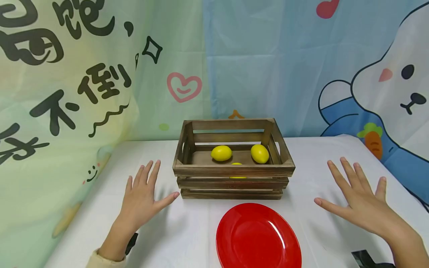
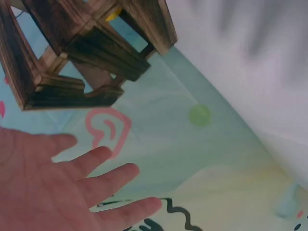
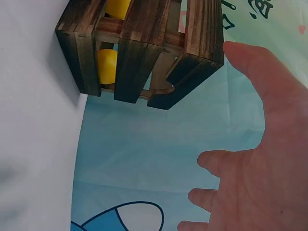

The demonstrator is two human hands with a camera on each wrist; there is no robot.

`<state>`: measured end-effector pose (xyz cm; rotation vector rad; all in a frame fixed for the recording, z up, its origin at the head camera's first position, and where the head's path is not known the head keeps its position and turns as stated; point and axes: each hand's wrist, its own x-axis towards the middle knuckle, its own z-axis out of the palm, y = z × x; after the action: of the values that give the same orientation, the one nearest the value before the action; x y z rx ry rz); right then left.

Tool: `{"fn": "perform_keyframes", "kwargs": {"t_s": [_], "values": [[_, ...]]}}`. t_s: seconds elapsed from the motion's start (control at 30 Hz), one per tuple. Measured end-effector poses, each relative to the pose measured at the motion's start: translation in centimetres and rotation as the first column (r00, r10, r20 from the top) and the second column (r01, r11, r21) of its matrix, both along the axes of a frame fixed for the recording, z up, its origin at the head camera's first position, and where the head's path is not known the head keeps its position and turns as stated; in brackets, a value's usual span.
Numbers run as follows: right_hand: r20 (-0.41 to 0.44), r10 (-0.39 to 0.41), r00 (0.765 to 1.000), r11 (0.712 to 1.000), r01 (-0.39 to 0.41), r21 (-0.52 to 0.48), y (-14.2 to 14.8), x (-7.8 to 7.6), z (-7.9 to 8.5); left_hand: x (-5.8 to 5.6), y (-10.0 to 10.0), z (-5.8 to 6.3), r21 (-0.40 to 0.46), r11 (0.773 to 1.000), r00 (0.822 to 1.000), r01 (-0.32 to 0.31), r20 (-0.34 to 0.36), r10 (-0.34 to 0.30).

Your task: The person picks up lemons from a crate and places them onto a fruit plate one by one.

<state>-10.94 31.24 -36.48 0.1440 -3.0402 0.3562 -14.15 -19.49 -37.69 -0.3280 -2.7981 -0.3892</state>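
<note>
A slatted brown wooden crate (image 1: 234, 182) stands at the middle of the table, holding yellow lemons. One lemon (image 1: 221, 153) lies left inside it, another lemon (image 1: 259, 153) lies right, and a third is mostly hidden behind the front slats. In front of the crate is a round red plate (image 1: 258, 238). To the left of the crate, my left hand (image 1: 139, 203) has its fingers spread and holds nothing. My right hand (image 1: 365, 204), likewise spread and holding nothing, is over the table to the crate's right. Both wrist views show the crate beyond the outstretched fingers.
A white cloth covers the table (image 1: 194, 230). Behind it hangs a printed curtain (image 1: 248, 74) with hearts, writing and a white cartoon animal, close behind the crate. Black straps show at both wrists.
</note>
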Motion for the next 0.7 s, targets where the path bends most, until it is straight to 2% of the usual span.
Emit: {"fn": "perform_keyframes", "kwargs": {"t_s": [0.13,0.23,0.4,0.47,0.53,0.7], "values": [[-0.005,0.012,1.000,1.000,-0.012,-0.003,0.1,-0.3,-0.3,-0.5,0.4,-0.5,0.095,0.995,0.997,0.040,-0.068,-0.033],[-0.023,0.031,0.999,0.999,-0.031,-0.015,0.0,-0.5,-0.4,-1.0,0.8,-0.7,0.181,0.980,0.992,0.083,-0.108,-0.064],[-0.107,0.083,0.991,0.991,-0.094,-0.100,0.0,-0.7,-0.3,-1.4,1.8,-1.1,0.330,0.938,0.993,0.110,-0.086,-0.086],[-0.139,0.101,0.985,0.979,-0.124,-0.164,0.0,-0.8,-0.1,-1.6,2.1,-1.2,0.417,0.899,0.990,0.136,-0.085,-0.110],[-0.159,0.113,0.981,0.960,-0.149,-0.238,-0.1,-1.0,0.3,-1.8,2.5,-1.3,0.507,0.843,0.984,0.178,-0.099,-0.148],[-0.140,0.086,0.986,0.916,-0.134,-0.377,-0.6,-1.2,2.0,-2.6,3.3,-1.3,0.714,0.657,0.966,0.243,-0.118,-0.229]]}}
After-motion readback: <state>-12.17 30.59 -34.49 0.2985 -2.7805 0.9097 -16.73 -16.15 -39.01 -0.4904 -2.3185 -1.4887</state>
